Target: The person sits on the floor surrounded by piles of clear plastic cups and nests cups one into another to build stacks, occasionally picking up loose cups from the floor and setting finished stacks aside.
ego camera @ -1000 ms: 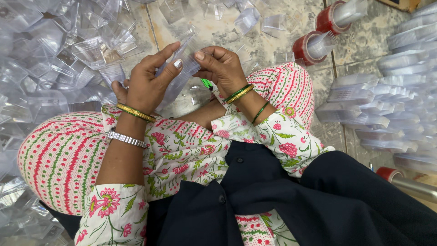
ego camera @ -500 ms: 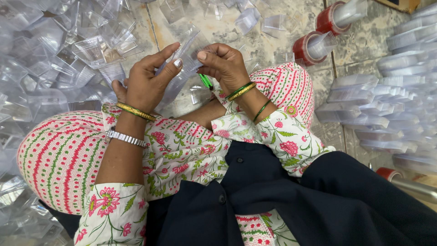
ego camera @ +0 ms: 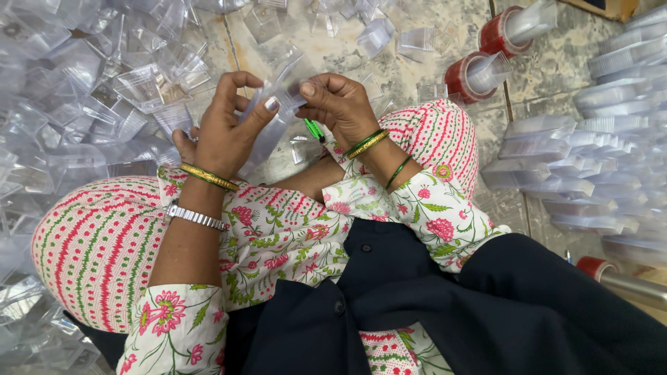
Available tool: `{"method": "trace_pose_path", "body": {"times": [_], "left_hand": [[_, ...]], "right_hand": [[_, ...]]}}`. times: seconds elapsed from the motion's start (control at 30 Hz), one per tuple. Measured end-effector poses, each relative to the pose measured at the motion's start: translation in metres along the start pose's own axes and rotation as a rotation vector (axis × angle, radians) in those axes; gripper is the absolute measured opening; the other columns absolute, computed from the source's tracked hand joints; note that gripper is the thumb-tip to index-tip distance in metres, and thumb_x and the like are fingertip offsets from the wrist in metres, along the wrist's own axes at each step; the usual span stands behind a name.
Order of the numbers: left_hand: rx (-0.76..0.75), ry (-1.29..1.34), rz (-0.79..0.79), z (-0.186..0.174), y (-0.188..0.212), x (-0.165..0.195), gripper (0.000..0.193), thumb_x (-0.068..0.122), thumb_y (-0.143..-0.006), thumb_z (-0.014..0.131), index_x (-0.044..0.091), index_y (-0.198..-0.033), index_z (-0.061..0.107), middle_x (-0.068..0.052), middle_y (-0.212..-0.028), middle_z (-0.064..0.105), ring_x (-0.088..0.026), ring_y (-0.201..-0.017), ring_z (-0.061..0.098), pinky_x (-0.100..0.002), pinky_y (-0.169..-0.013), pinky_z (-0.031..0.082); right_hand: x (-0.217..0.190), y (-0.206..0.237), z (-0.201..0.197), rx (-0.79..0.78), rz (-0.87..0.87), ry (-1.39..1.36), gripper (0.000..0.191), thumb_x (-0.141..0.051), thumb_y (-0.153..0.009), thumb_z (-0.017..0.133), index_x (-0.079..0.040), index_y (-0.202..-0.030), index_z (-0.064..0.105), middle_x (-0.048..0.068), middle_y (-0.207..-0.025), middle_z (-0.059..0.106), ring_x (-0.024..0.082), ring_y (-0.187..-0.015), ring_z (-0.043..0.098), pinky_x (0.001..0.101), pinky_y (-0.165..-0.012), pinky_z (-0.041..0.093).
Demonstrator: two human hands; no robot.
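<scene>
Clear plastic trays [ego camera: 83, 90], red tape rolls [ego camera: 479, 75], gold and green bangles [ego camera: 368, 142], pink-floral white sleeves [ego camera: 431, 215], red-striped trousers [ego camera: 90, 243].

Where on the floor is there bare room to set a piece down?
Bare stone floor shows ahead of the left hand and right hand, between the heap of clear containers and the red tape rolls. Left is crowded; the stacked clear pieces fill the right.

At frame centre, the left hand [ego camera: 224, 132] and right hand [ego camera: 338, 105] pinch a clear plastic piece [ego camera: 278, 104] above a heap of clear plastic cups [ego camera: 76, 90] at upper left.
</scene>
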State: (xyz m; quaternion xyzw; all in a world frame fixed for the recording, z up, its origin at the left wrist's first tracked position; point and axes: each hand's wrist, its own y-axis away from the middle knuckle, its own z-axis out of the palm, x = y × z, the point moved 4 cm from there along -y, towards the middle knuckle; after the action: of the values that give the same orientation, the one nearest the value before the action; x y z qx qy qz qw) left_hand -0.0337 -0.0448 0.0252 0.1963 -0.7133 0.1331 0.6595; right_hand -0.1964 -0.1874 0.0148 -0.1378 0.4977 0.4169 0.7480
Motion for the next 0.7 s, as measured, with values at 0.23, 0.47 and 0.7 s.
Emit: {"method": "trace_pose_path", "body": {"times": [0.23,0.47,0.7], "left_hand": [[-0.007,0.022,0.009,0.001,0.0,0.001,0.036,0.028,-0.101,0.077,0.012,-0.126,0.057,0.0,-0.091,0.061,-0.004,-0.074,0.054,-0.019,-0.062,0.043],[-0.056,0.097,0.069,0.003,0.002,0.008,0.056,0.018,-0.085,0.09,0.01,-0.131,0.059,0.0,-0.097,0.064,-0.009,-0.089,0.067,-0.023,-0.072,0.055],[-0.061,0.065,0.028,0.002,0.004,0.013,0.061,0.016,-0.081,0.092,0.01,-0.132,0.059,-0.001,-0.098,0.064,-0.009,-0.088,0.068,-0.024,-0.07,0.057]], "right_hand": [[0.002,0.003,0.004,-0.026,0.021,0.003,0.023,-0.019,-0.097,0.076,0.0,-0.108,0.071,0.009,-0.104,0.074,0.02,-0.097,0.073,0.0381,-0.089,0.062],[-0.002,0.001,0.004,0.005,0.031,-0.019,0.024,-0.02,-0.097,0.076,0.001,-0.107,0.07,0.012,-0.104,0.074,0.022,-0.095,0.074,0.0386,-0.086,0.062],[-0.003,0.001,0.003,-0.009,0.026,-0.047,0.024,-0.019,-0.098,0.076,0.002,-0.108,0.069,0.013,-0.104,0.074,0.024,-0.095,0.074,0.0409,-0.087,0.063]]}}
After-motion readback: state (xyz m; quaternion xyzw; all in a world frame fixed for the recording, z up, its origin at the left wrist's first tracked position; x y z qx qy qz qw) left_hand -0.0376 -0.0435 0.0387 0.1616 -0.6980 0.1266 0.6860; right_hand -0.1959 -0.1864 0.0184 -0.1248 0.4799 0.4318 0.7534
